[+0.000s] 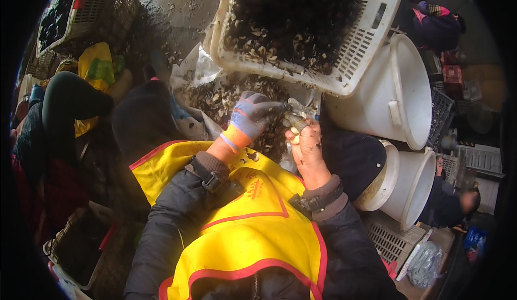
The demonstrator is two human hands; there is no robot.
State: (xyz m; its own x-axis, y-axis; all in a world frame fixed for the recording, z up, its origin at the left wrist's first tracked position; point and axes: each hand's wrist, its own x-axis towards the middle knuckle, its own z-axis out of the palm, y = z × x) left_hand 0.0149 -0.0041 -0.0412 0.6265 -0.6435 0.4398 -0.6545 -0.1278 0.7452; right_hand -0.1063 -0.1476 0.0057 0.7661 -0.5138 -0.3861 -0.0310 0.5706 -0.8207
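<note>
My left hand (250, 117), in a grey-purple glove with an orange cuff, reaches in over a heap of loose shells (215, 99). Its fingers are drawn together toward the right hand; what they pinch, if anything, is too small and dark to name. Opposite it, my bare right hand (308, 145) is closed around a greenish-brown shell (297, 121), with pale coverings on some fingertips. Just beyond the fingertips are greyish-white pieces I cannot make out. A white plastic crate (258, 69) of dark shellfish (293, 17) stands tilted above my hands.
White buckets (371, 111) (412, 184) stand on my right, beside a slatted crate (390, 241). At the upper left is another crate of dark shellfish (102, 9). A seated person's knee (75, 98) is close on the left. Another person (449, 203) sits farther right.
</note>
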